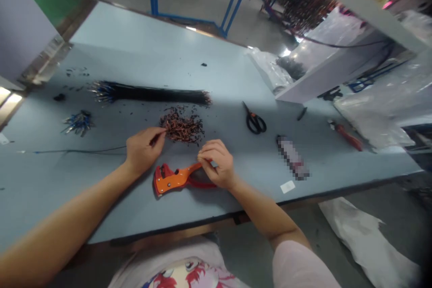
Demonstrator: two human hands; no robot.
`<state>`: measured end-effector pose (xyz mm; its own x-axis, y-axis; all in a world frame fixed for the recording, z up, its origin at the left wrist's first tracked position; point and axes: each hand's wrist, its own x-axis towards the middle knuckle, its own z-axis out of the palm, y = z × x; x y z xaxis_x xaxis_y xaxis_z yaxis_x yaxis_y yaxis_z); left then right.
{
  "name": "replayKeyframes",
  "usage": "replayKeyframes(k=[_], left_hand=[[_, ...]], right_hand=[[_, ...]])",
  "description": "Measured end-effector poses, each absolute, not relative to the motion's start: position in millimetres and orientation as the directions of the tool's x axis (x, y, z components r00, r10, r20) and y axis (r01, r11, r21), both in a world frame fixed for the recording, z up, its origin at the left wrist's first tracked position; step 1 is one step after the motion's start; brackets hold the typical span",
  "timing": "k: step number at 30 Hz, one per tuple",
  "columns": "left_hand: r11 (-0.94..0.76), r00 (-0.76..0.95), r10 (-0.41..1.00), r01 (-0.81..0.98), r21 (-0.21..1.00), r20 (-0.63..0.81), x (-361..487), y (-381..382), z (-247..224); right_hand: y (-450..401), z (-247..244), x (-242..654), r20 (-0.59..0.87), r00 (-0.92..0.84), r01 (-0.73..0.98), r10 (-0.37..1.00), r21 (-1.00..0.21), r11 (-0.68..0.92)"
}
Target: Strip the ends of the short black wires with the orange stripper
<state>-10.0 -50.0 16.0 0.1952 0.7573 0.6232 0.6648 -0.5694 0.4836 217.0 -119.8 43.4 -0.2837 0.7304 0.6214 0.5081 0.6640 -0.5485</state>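
Note:
Close to the front of the table, my left hand (pixel 143 149) is closed in a pinch on a thin black cable (pixel 97 150), which trails left across the surface to a blue and metal end. My right hand (pixel 218 162) has its fingers pressed together over the handles of an orange and red wire stripper (pixel 175 181); what the fingertips hold, if anything, is hidden. The stripper lies flat between my hands. Just beyond them spreads a pile of short copper and black scraps (pixel 182 126). Behind it lies a bundle of black cables (pixel 151 93) with blue ends to the left.
A small heap of blue-ended connectors (pixel 80 123) lies at the left. To the right are black-handled scissors (pixel 254 121), a blurred-out object (pixel 292 157), a white label (pixel 287 186) and red-handled pliers (pixel 347 136). Plastic bags (pixel 378 108) and a pale post (pixel 313 72) stand farther right.

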Motion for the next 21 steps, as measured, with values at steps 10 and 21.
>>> replayKeyframes(k=[10,21], left_hand=[[-0.375,-0.041,0.836,0.684,0.626,0.547,-26.7,-30.9,9.3],[-0.330,-0.177,0.853,0.547,0.769,0.491,-19.4,-39.2,20.0]], right_hand=[[-135.6,59.0,208.0,-0.082,-0.598,0.760,0.797,-0.372,0.532],[-125.3,58.7,213.6,0.067,-0.412,0.683,0.909,-0.637,0.356]])
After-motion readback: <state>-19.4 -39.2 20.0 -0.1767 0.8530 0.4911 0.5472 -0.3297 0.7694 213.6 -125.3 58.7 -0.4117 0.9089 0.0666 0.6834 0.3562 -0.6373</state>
